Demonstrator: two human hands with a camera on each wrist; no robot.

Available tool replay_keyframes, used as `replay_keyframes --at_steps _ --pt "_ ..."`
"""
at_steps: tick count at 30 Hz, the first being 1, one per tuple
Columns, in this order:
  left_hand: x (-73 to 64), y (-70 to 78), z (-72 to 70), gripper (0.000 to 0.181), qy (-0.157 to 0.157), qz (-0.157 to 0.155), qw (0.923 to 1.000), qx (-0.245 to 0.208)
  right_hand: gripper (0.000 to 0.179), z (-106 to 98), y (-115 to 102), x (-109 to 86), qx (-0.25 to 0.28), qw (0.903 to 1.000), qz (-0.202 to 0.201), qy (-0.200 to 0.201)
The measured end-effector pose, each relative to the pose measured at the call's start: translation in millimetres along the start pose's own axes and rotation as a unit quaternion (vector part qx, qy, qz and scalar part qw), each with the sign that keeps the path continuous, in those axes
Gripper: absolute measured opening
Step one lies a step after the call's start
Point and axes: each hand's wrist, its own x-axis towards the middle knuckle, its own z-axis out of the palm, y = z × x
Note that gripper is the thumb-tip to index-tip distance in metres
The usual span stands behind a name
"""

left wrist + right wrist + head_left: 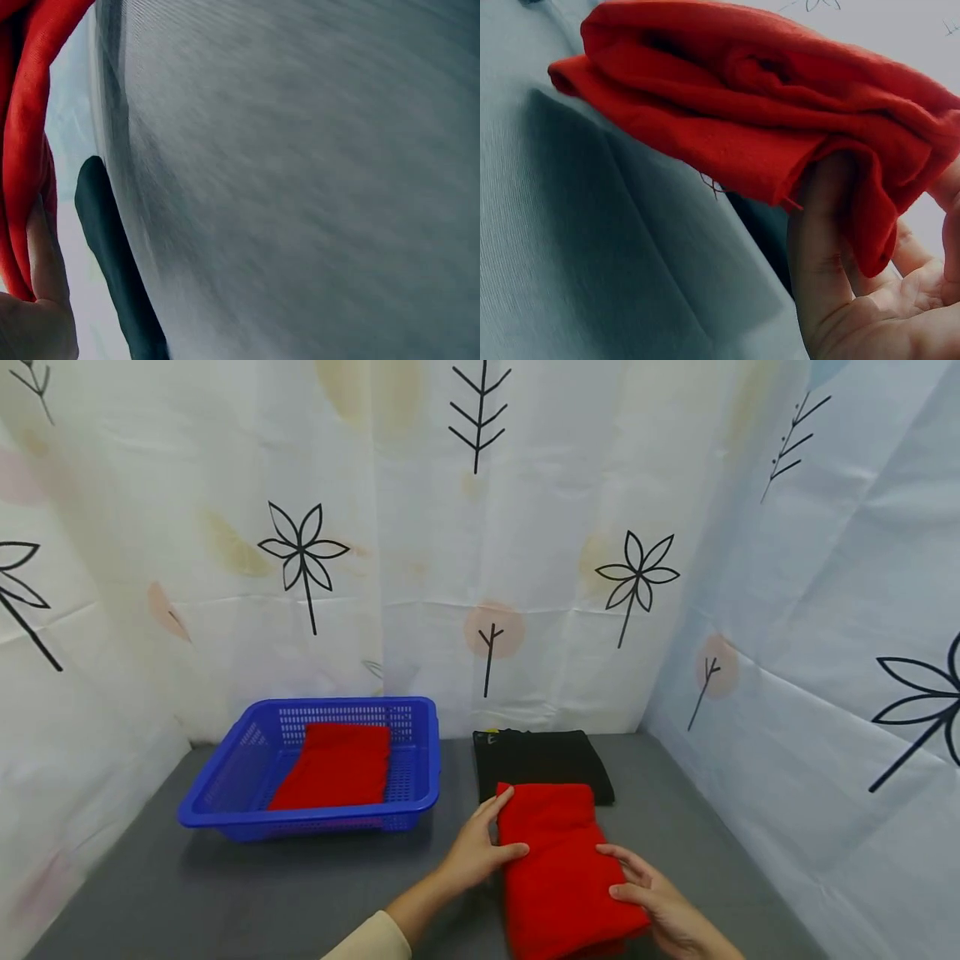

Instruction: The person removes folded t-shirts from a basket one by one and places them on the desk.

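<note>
A folded red cloth [555, 872] is held between both hands, raised off the grey table. My left hand [471, 853] grips its left edge, thumb on top and other fingers along the side and beneath. On the opposite edge, my right hand [654, 902] grips the cloth with the thumb above. In the right wrist view, several folded layers of the cloth [742, 112] show, with loose threads hanging, and fingers of the right hand [892, 307] reach under it. The left wrist view catches only part of the cloth [26, 127] and of the left hand [37, 322].
A folded black cloth item [536, 760] lies just behind the red cloth on the grey table [300, 893]. To the left stands a blue plastic basket [311, 817] with another folded red cloth [337, 768] inside. Patterned white curtains [420, 527] enclose the back and sides.
</note>
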Motion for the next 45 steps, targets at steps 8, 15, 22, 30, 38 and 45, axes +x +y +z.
replay_keyframes --at_steps 8,15,22,30,38,45 --pt "11.4 1.5 16.8 0.080 -0.034 -0.037 0.9933 -0.104 0.041 -20.6 -0.9 -3.9 -0.017 0.9997 0.008 0.016" --pt "20.4 0.0 34.7 0.081 -0.041 -0.054 0.9863 -0.150 0.040 -37.3 -0.2 -6.7 -0.025 0.9993 0.012 0.026" --pt "32.7 1.1 44.2 0.083 -0.052 -0.076 0.9761 -0.197 0.040 -50.2 0.1 -6.9 -0.053 0.9959 0.029 0.067" --pt "46.0 0.6 53.8 0.085 -0.077 -0.089 0.9702 -0.212 0.040 -67.2 -1.5 -10.9 -0.052 0.9958 0.031 0.068" --pt "55.3 -0.8 64.4 0.087 -0.102 -0.098 0.9619 -0.234 0.042 -77.8 -1.0 -17.3 -0.076 0.9920 0.040 0.092" --pt "53.8 -0.5 68.7 0.090 -0.097 -0.104 0.9551 -0.260 0.046 -79.9 3.1 -18.6 -0.113 0.9826 0.052 0.138"
